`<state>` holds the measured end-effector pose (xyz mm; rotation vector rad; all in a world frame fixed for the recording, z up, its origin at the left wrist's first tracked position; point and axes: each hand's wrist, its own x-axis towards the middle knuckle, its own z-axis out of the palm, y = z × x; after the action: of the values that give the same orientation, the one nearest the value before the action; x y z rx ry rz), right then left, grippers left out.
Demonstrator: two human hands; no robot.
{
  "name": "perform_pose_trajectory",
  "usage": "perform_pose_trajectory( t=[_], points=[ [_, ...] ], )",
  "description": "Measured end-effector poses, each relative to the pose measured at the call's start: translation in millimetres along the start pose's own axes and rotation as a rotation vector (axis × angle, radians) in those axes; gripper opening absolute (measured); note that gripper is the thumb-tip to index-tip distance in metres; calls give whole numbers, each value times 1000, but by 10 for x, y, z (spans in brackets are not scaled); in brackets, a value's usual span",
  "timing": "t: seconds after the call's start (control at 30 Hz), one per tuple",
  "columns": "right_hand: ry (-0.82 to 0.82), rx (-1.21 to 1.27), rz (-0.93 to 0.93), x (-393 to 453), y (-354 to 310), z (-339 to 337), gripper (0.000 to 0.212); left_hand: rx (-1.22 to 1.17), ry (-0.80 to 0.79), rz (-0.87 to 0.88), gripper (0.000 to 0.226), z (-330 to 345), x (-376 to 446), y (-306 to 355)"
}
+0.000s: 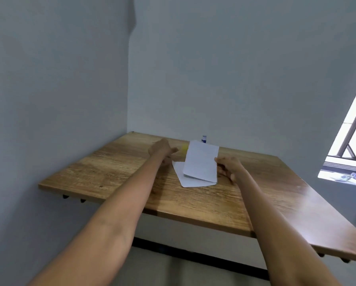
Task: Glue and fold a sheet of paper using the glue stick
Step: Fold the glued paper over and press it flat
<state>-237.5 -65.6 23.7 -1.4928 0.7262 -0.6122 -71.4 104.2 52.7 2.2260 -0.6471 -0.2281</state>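
At the sheet's right edge, my right hand (227,169) pinches the white paper (201,162), lifting its upper flap over the part lying flat on the wooden table (115,168). My left hand (162,150) rests near the paper's left corner, fingers relaxed. Behind the flap, the glue stick (203,138) stands upright by the wall.

Daylight enters from window (352,139) at right, overexposed. Glare on right part of table (309,195). Walls (235,69) evenly lit, grey, soft shadows. Whole frame slightly soft; wide-angle stretch at edges, forearms elongated.
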Motion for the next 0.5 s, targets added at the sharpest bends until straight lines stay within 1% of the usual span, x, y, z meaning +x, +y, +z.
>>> perform_pose_trajectory(
  t=[0.03, 0.1, 0.17, 0.23, 0.33, 0.4, 0.5],
  points=[
    [1, -10, 12, 22, 13, 2, 8, 121, -16, -10, 35, -39, -10, -46],
    [17, -46, 30, 50, 9, 25, 8, 212, -98, -40, 33, -58, -27, -68],
    [28, -86, 44, 67, -2, 62, 11, 214, -168, -48, 33, -42, -34, -45],
    [26, -102, 57, 57, -7, 102, 10, 196, -201, -37, 29, -3, -10, -13],
    [28, -123, 55, 38, -8, 136, 8, 214, -167, -17, 15, 55, 31, -10],
    [36, -135, 45, 36, -12, 142, 8, 143, -144, -23, 12, 97, 61, -32],
    [46, -124, 22, 35, -24, 152, 15, -127, -135, -50, 10, 150, 92, -59]
  ],
)
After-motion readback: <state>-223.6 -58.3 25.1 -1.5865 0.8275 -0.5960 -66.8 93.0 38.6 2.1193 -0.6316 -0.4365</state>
